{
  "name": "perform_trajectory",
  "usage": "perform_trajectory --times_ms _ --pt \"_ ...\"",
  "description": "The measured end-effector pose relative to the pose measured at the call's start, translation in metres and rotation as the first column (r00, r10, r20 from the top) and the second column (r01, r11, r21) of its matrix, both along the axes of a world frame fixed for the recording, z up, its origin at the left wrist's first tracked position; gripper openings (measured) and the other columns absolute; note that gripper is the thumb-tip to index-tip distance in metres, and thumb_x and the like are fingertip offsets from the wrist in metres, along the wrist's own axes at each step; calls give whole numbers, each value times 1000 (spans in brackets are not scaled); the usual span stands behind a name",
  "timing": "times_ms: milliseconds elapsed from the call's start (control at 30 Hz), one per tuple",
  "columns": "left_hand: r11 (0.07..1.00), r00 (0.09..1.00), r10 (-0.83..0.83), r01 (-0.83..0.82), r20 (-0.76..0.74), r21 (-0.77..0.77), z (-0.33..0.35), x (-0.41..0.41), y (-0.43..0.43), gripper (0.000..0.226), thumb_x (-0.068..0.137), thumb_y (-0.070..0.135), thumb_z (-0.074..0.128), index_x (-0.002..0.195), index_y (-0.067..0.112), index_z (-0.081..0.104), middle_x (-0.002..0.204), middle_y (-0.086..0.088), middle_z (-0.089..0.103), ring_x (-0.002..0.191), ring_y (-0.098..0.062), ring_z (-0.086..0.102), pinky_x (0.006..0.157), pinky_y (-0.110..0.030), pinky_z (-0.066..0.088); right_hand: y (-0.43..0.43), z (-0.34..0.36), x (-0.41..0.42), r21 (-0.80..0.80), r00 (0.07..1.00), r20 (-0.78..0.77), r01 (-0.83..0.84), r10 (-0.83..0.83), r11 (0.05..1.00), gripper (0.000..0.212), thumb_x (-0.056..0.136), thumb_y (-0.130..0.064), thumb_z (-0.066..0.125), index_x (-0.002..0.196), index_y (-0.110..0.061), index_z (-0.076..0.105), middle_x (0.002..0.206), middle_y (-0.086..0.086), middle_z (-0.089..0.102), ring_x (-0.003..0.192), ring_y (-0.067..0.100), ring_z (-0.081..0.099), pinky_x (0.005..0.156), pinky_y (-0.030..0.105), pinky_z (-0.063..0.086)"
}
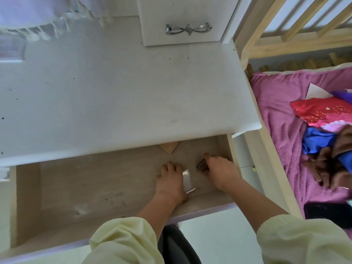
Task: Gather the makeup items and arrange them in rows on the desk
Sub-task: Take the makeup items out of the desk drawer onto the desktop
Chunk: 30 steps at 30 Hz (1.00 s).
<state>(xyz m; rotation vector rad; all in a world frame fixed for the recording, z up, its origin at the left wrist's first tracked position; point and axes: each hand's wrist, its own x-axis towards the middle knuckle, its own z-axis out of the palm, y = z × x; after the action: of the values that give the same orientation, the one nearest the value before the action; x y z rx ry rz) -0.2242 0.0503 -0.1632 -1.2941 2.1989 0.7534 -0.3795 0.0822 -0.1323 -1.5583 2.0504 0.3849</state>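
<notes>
A flat silver case (187, 181) stands on edge in the open drawer (85, 178), near the drawer's right end. The person's left hand (169, 180) lies palm down against it and touches its left side. I cannot tell whether the fingers actually grip it. Just to the right, and apart from it, the right hand (221, 170) has its fingers curled round a small dark case (202, 165), mostly hidden in the grip, close to the drawer's right wall. A corner of a light wooden piece (168, 147) pokes out from under the table's front edge. Both arms reach in from pale yellow sleeves (123, 241).

Above the drawer is the white table (114, 92), its top marked with a few dark specks. At its back right corner sits a small drawer (181, 12) with a silver handle (187, 29). Beside the table's right edge is a wooden bed (266, 39) with a pink blanket (276, 121), a heap of bright clothes (323, 130) and a black phone (327, 212).
</notes>
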Motion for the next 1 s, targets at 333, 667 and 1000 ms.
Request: perform_trajectory --times_ms 333,667,1000 --pt "940 915 286 -209 -284 271 65 43 -30 31 71 32 81 97 21 70 91 1 72 86 -17 65 72 -29 48 -11 63 13 66 969 237 48 -63 997 12 80 -26 69 75 -19 61 75 0 62 73 21 61 56 25 40" --pt "752 657 621 -347 -427 560 181 130 -142 29 77 13 80 103 6 68 87 -11 69 76 -14 67 69 -24 58 -116 173 45 29 779 596 222 -195 975 15 76 -8 76 89 -1 72 80 14 70 60 14 65 50 25 54" --pt "568 336 818 -599 -466 565 175 189 -260 37 78 10 79 110 11 61 94 -17 65 77 -22 68 66 -30 59 -227 148 111 95 343 819 709 -460 699 13 78 5 71 91 1 69 84 15 69 71 21 65 73 31 59"
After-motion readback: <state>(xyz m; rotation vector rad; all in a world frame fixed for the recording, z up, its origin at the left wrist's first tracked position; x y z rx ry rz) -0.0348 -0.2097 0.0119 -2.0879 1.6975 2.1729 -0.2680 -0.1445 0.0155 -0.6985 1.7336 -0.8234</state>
